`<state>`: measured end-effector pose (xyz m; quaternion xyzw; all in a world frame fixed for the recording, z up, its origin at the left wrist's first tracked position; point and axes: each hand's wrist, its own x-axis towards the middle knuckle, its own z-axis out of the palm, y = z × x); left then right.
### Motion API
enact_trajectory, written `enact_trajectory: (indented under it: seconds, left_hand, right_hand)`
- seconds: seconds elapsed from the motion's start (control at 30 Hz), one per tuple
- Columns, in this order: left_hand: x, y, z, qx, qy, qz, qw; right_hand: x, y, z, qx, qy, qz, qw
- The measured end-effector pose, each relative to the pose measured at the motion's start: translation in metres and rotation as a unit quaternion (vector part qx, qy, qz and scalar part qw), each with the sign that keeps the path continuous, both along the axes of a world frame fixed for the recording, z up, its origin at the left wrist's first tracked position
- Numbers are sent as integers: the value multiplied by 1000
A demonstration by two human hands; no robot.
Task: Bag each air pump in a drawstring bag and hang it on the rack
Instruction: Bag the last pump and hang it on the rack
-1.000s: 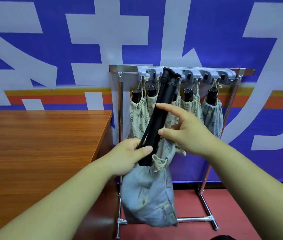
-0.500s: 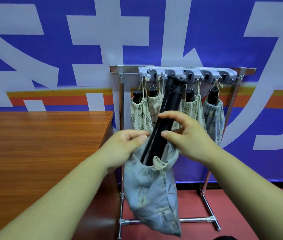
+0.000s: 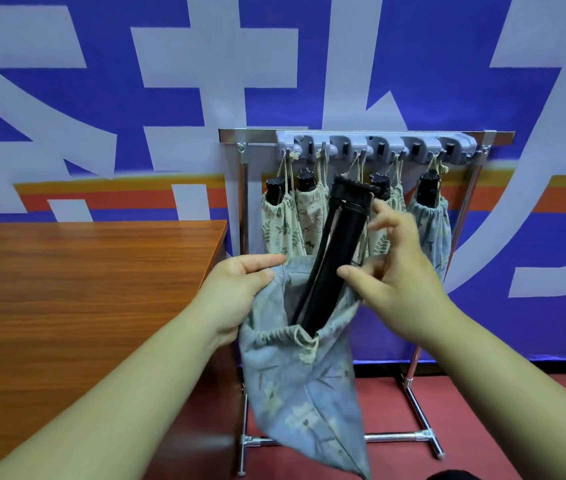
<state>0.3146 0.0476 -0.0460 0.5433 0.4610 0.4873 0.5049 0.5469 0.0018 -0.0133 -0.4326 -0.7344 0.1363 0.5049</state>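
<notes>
**A:** Where's my air pump [image 3: 338, 251]?

**B:** Matte black and tubular, it leans half inside the soft blue floral drawstring bag [image 3: 302, 386]. Your left hand [image 3: 236, 292] pinches the gathered rim; your right hand [image 3: 395, 271] grips the tube. Behind stands the steel rack [image 3: 375, 147]; the banner [image 3: 170, 81] shows white lettering, cropped and unreadable.
</notes>
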Motion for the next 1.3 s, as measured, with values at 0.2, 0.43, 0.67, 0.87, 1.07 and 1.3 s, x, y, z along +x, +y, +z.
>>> enact_trajectory:
  seconds: [0.2, 0.43, 0.67, 0.87, 1.07, 1.3]
  left_hand:
    - [2, -2, 1, 25, 23, -6, 999]
    - [2, -9, 8, 40, 16, -3, 999]
    - [1, -11, 9, 61, 36, 1, 997]
    - [5, -9, 6, 46, 31, 21, 998]
    - [2, -3, 2, 25, 24, 56, 998]
    - [4, -5, 3, 20, 24, 68, 997]
  right_hand:
    - [1, -2, 25, -30, -50, 12, 998]
    - [0, 2, 32, -71, -88, 24, 993]
    - [5, 9, 32, -66, -92, 18, 993]
    - [13, 14, 30, -36, -104, 15, 994]
    - [12, 10, 16, -31, -73, 53, 995]
    - [3, 9, -1, -36, -91, 74, 992]
